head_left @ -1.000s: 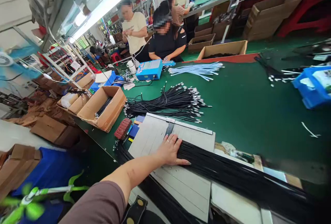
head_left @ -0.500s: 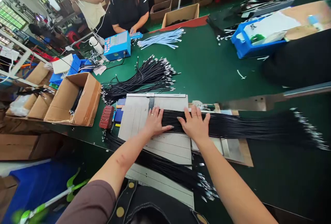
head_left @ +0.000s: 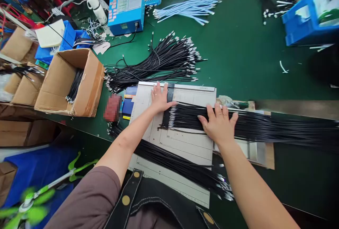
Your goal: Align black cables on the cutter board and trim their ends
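Observation:
A flat band of black cables [head_left: 190,118] lies across a grey ruled board [head_left: 182,155], silver tips lined up beside a dark crossbar [head_left: 166,116]. My right hand [head_left: 219,123] rests flat on the band near the board's right edge, fingers spread. My left hand [head_left: 159,100] is open on the board by the crossbar, its thumb stretched to the upper corner of the cable tips. Closer to my body, a second bundle of black cables [head_left: 180,167] lies slantwise over the board. The band's far right end runs into blur.
Behind the board lies a pile of black cables [head_left: 156,61]. Beyond it are light blue cables [head_left: 185,8] and a blue machine [head_left: 126,12], where another person's hands show. A cardboard box [head_left: 90,80] stands left, a blue bin [head_left: 302,24] right. A green-bladed fan [head_left: 29,204] is at lower left.
My left hand has moved off the cables toward the board's upper left, exposing the silver tips and crossbar. My right hand stays on the band. The view has tilted down and come closer.

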Demonstrator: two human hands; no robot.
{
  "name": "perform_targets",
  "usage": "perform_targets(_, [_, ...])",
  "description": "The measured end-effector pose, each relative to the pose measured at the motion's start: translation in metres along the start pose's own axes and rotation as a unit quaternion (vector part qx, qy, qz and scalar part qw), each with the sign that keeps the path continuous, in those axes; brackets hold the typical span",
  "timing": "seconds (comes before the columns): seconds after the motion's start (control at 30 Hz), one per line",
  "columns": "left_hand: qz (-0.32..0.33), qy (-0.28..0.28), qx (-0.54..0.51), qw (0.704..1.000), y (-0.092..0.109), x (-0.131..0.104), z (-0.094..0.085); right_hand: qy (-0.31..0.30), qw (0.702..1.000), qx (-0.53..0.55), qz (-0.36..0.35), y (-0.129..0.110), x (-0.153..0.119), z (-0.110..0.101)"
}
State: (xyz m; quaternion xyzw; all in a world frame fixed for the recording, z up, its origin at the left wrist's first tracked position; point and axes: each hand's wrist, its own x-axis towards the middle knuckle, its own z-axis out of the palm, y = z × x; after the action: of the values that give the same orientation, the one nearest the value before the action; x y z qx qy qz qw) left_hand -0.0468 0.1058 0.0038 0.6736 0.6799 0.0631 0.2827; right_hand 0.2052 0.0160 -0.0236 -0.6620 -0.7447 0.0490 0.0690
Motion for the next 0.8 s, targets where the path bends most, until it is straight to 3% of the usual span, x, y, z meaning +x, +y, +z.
perform_targets(0.17, [0.056,-0.058,0.035,0.996,0.008,0.000,0.001,-0.001,1.000,-0.001,-0.001,0.000,-0.001,-0.001])
perform_targets(0.53, [-0.007,-0.095,0.036,0.995,0.019,0.011,0.001,-0.014,1.000,0.016,0.006,0.001,-0.001,-0.001])
perform_targets(0.67, [-0.021,-0.097,0.030,0.995,0.010,0.005,-0.012,-0.014,1.000,0.021,0.005,0.000,-0.001,-0.001])
perform_targets(0.8, [-0.059,-0.060,0.012,0.996,-0.007,-0.019,-0.017,0.001,1.000,0.030,0.004,-0.001,0.000,0.000])
